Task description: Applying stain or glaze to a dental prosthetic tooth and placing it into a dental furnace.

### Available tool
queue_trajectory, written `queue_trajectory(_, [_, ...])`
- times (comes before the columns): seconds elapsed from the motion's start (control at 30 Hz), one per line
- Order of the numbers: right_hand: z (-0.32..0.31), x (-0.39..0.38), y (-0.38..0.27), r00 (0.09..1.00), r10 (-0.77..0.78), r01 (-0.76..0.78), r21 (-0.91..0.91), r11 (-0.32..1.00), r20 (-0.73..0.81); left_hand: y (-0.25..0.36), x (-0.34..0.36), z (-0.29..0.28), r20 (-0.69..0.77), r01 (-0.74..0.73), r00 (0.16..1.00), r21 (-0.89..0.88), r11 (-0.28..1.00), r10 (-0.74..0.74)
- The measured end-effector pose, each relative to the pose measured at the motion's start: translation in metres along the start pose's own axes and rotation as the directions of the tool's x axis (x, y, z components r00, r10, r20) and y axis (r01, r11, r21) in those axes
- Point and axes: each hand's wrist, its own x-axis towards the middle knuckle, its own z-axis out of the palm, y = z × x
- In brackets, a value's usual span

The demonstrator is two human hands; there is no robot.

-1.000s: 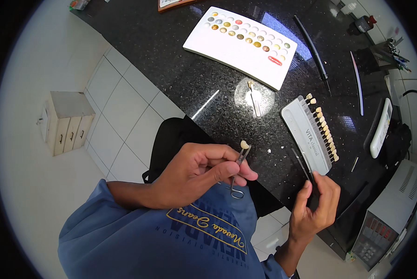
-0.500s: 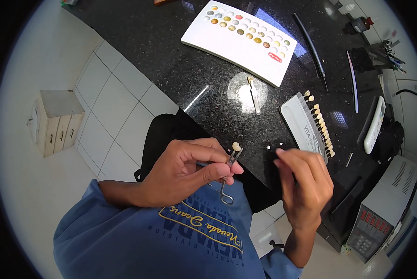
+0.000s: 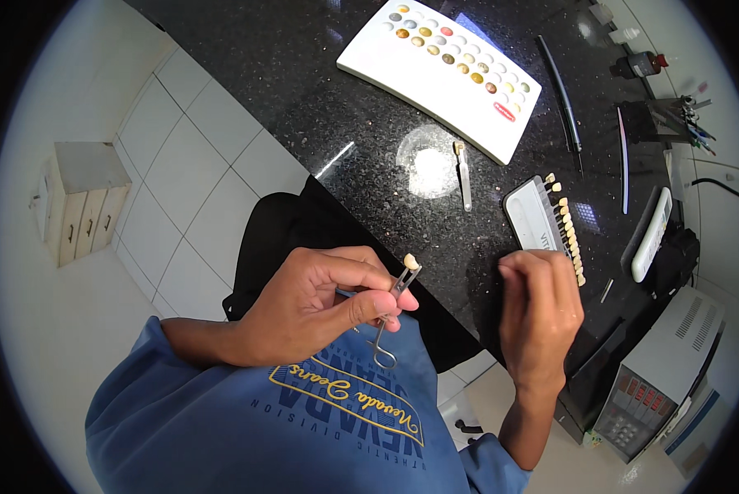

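My left hand (image 3: 316, 305) is closed round a pair of metal locking forceps (image 3: 401, 285), their finger ring hanging below the fingers. A cream tooth crown (image 3: 410, 261) sits upright at the tips of the jaws. My right hand (image 3: 542, 321) is apart from it, fingers curled and thumb drawn in. Whatever its fingertips may hold is hidden. Just beyond the right hand lies a grey-white shade guide (image 3: 534, 216), partly covered by it, with a row of tooth-coloured tabs (image 3: 568, 226). Tweezers (image 3: 465, 183) rest on the black counter, a small yellowish piece at their far end.
A white palette (image 3: 435, 86) with coloured wells stands at the back. A dark brush (image 3: 560, 99), a slim pale-blue stick (image 3: 624, 165) and a white handset-like device (image 3: 652, 239) lie to the right. A grey control box (image 3: 662, 375) is at far right, small drawers (image 3: 89, 206) at left.
The view has shifted slightly. My right hand has moved closer over the shade guide's near end, its fingers curled. Small white bits seen earlier beside it no longer show. The left hand keeps its hold.
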Motion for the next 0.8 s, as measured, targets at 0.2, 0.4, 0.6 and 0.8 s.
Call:
queue_trajectory(0.2, [-0.001,-0.002,-0.001,0.982,0.137,-0.121,0.123,0.985,-0.13,-0.004,0.0,-0.004,0.017,-0.005,1.0,0.017,1.0,0.005])
queue_trajectory(0.4, [-0.001,-0.001,-0.006,0.987,0.114,-0.116,-0.011,0.993,-0.11,-0.004,-0.001,-0.003,0.005,0.007,1.0,0.021,1.0,-0.007])
queue_trajectory(0.6, [-0.005,0.009,-0.005,1.0,-0.003,-0.001,-0.206,0.979,-0.022,-0.004,-0.003,-0.003,0.029,0.007,1.0,0.049,0.999,-0.009])
queue_trajectory(0.8, [-0.008,-0.012,-0.001,0.998,0.055,-0.055,0.127,0.99,0.004,-0.007,-0.003,-0.002,-0.009,0.011,1.0,0.04,0.999,-0.011])
